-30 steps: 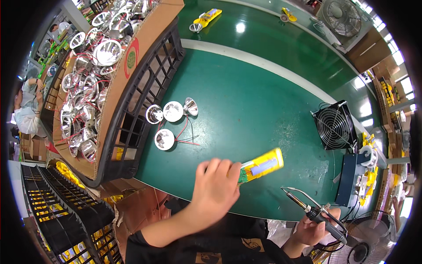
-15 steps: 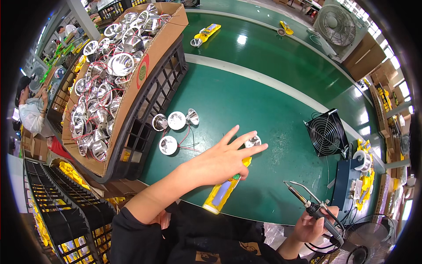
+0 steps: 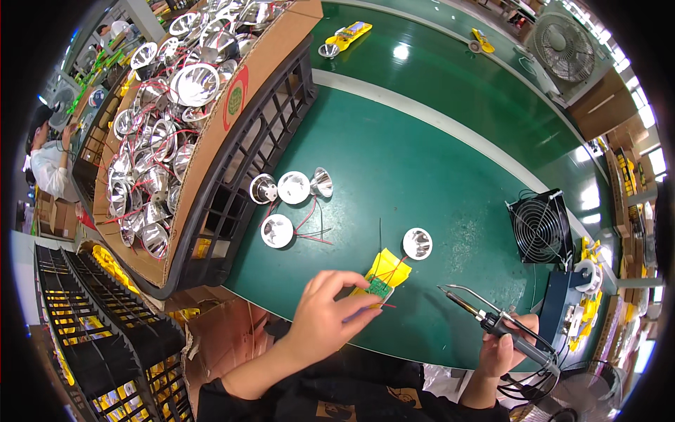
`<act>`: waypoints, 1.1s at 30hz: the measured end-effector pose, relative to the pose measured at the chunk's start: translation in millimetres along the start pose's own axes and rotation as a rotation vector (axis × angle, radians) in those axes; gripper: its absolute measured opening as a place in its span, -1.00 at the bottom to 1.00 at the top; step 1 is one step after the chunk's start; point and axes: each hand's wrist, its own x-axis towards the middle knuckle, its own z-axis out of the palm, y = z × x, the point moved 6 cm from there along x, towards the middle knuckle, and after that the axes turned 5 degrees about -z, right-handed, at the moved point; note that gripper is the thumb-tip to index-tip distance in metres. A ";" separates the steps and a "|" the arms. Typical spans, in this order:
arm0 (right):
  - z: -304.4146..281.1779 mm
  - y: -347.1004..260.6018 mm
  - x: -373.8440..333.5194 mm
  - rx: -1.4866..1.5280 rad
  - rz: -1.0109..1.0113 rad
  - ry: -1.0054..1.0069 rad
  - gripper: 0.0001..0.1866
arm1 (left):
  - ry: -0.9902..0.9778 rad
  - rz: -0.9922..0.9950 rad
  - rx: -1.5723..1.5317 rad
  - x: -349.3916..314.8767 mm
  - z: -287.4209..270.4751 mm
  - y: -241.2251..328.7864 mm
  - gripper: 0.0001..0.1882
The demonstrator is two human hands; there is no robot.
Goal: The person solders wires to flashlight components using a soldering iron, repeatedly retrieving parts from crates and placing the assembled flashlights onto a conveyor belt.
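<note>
Left hand: your thumb and forefinger (image 3: 323, 309) pinch the yellow housing (image 3: 394, 264) at its green board (image 3: 380, 287); the housing sits near the bench's front edge, partly hidden by your fingers.
Right hand: your fingers (image 3: 502, 352) are wrapped round one soldering iron (image 3: 500, 325), its tip at 3 o'clock from the board, apart from it.
Just changed: half a second ago your left hand spread over the loose reflector cup (image 3: 418, 243); now the cup lies clear at 1 o'clock and you pinch by the board instead.
Meaning: board and wires look exposed toward the iron, your judgement to confirm.
Wires: one red, one dark seen above the board; joints too small to tell.
Bench cups: five; that one, plus four grouped cups (image 3: 293, 188) at 10–11 o'clock.
Carton: one (image 3: 207, 144), 10 o'clock, heaped with cups past counting.
Black fan: one (image 3: 538, 226), 2 o'clock.
Far strip: two yellow pieces (image 3: 354, 34), 12 and 1 o'clock.
</note>
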 end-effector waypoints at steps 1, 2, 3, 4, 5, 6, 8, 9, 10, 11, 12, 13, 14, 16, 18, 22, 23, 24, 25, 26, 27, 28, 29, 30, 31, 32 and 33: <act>5.1 0.8 2.7 -0.016 0.005 -0.019 -0.60 | 0.027 0.000 -0.019 -2.3 1.7 0.1 -0.79; 10.4 1.6 5.5 -0.032 0.008 -0.037 -0.59 | 0.023 -0.011 -0.023 -3.8 5.1 -0.5 -0.78; 15.0 3.5 7.0 -0.033 0.028 -0.034 -0.58 | 0.042 -0.019 -0.018 -5.1 6.7 -0.9 -0.77; 18.5 3.0 9.7 -0.037 0.032 -0.038 -0.58 | 0.069 -0.019 -0.030 -6.2 7.0 -1.0 -0.77; 22.9 3.6 11.9 -0.050 0.051 -0.065 -0.58 | 0.094 -0.021 -0.023 -7.1 7.5 -1.1 -0.78; 26.8 4.2 14.1 -0.044 0.066 -0.082 -0.59 | 0.092 -0.032 -0.014 -7.8 9.4 -1.4 -0.79; 33.3 6.3 18.7 -0.052 0.103 -0.119 -0.61 | 0.171 -0.059 -0.067 -10.7 9.2 -0.5 -0.80; 37.0 8.2 20.6 -0.035 0.138 -0.153 -0.63 | 0.203 -0.101 -0.111 -12.2 9.5 -1.9 -0.80; 40.6 10.8 22.4 -0.019 0.174 -0.187 -0.65 | 0.224 -0.098 -0.119 -14.0 10.1 -0.3 -0.80; 44.5 12.9 26.1 0.009 0.181 -0.232 -0.69 | 0.253 -0.111 -0.111 -15.8 10.2 0.2 -0.80; 45.5 14.7 29.1 0.006 0.189 -0.235 -0.69 | 0.273 -0.123 -0.107 -16.5 10.9 -0.2 -0.80; 48.7 17.1 30.6 -0.001 0.215 -0.280 -0.69 | 0.274 -0.119 -0.101 -15.6 13.2 -0.6 -0.78; 51.7 19.8 31.7 0.021 0.243 -0.317 -0.70 | 0.289 -0.126 -0.099 -15.5 13.6 -1.7 -0.78; 54.2 24.1 34.4 -0.041 0.247 -0.351 -0.72 | 0.270 -0.152 -0.112 -14.7 15.9 -4.6 -0.79; 56.3 28.8 35.0 -0.034 0.265 -0.373 -0.72 | 0.273 -0.168 -0.110 -14.3 15.8 -7.0 -0.78; 57.4 37.7 30.7 -0.062 0.332 -0.382 -0.70 | 0.243 -0.213 -0.119 -13.3 16.9 -10.4 -0.77; 57.7 39.6 30.0 -0.077 0.339 -0.390 -0.69 | 0.244 -0.221 -0.118 -13.1 16.6 -10.7 -0.77; 57.7 40.5 29.6 -0.063 0.337 -0.383 -0.68 | 0.242 -0.221 -0.112 -12.8 16.6 -10.5 -0.78; 58.7 42.2 28.1 -0.092 0.349 -0.402 -0.68 | 0.240 -0.219 -0.107 -12.2 16.7 -10.4 -0.78; 59.4 42.5 27.4 -0.091 0.340 -0.407 -0.67 | 0.241 -0.225 -0.105 -11.7 16.9 -11.0 -0.78; 60.2 42.5 26.8 -0.091 0.332 -0.412 -0.67 | 0.247 -0.219 -0.098 -11.1 16.8 -11.1 -0.79; 60.7 42.8 26.0 -0.090 0.335 -0.415 -0.67 | 0.253 -0.213 -0.090 -10.7 16.7 -11.1 -0.79; 60.9 43.0 25.4 -0.071 0.346 -0.408 -0.67 | 0.253 -0.217 -0.089 -10.7 16.7 -11.7 -0.79; 60.8 42.8 24.7 -0.052 0.358 -0.401 -0.67 | 0.248 -0.215 -0.083 -10.8 17.1 -11.7 -0.79; 59.7 41.6 24.5 -0.037 0.368 -0.385 -0.66 | 0.242 -0.213 -0.077 -10.8 17.8 -11.6 -0.79; 59.8 42.0 23.9 -0.062 0.376 -0.395 -0.66 | 0.240 -0.215 -0.077 -10.9 18.4 -11.9 -0.79; 59.3 42.3 23.4 -0.042 0.389 -0.383 -0.66 | 0.250 -0.219 -0.075 -11.0 18.7 -12.2 -0.79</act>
